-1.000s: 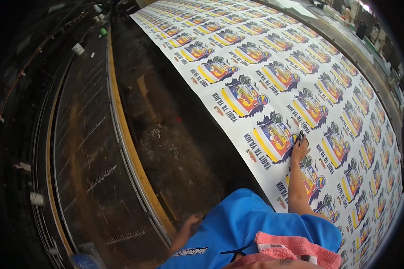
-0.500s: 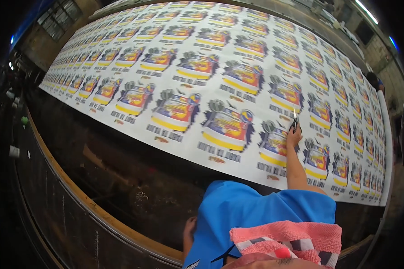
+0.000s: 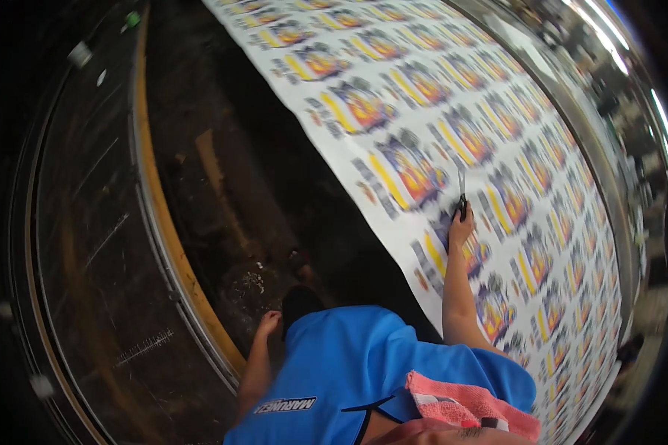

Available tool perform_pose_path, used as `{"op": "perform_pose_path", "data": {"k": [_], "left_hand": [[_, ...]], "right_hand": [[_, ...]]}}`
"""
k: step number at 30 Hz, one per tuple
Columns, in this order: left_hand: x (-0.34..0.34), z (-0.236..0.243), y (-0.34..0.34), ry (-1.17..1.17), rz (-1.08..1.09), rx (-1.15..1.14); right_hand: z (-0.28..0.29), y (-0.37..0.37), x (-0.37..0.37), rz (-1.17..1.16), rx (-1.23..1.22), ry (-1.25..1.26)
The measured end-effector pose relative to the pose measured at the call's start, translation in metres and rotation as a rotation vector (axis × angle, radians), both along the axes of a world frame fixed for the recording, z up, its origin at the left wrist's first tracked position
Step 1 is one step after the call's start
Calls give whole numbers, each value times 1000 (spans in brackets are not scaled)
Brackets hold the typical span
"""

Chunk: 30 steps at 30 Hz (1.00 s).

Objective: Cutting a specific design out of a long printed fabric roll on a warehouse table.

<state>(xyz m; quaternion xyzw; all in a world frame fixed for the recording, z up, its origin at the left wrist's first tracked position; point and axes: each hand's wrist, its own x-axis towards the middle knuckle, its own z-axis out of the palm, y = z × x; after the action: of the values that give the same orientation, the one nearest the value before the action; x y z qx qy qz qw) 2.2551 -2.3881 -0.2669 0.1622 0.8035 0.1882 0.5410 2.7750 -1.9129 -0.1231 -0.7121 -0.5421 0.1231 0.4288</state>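
Observation:
A pair of scissors with dark handles and slim, bright blades is in my right hand, its fingers wrapped round the handles. The blades point away from me, over a wide white printed sheet covered in repeated purple, orange and yellow designs. My right forearm reaches across the sheet's near part. Down at my side, over the dark floor, hangs my left hand. Its fingers look loosely curled, with nothing visible in them, and it is well apart from the sheet.
Left of the floor strip runs a long dark table with a yellowish edge. A white cup-like item and a green item lie at far left. A pink towel hangs on me.
The view has swung, so the sheet's edge now runs steeply and more of the left table shows. My left hand has come out farther from my body. The scissors stay in my right hand.

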Motion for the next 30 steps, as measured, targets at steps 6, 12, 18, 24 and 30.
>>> {"op": "perform_pose_path", "data": {"k": [6, 12, 18, 24, 30], "left_hand": [[-143, -7, 92, 69, -321, -28], [-281, 59, 222, -58, -149, 21], [-393, 100, 370, -68, 96, 15], [-478, 175, 591, -205, -82, 497], [-594, 314, 783, 7, -379, 891]], "right_hand": [[6, 103, -196, -23, -56, 68], [-7, 198, -297, -44, -35, -154], [1, 218, -332, -2, 38, -151], [10, 264, -373, -293, 15, -313], [-2, 429, -488, -620, -73, -246]]}}
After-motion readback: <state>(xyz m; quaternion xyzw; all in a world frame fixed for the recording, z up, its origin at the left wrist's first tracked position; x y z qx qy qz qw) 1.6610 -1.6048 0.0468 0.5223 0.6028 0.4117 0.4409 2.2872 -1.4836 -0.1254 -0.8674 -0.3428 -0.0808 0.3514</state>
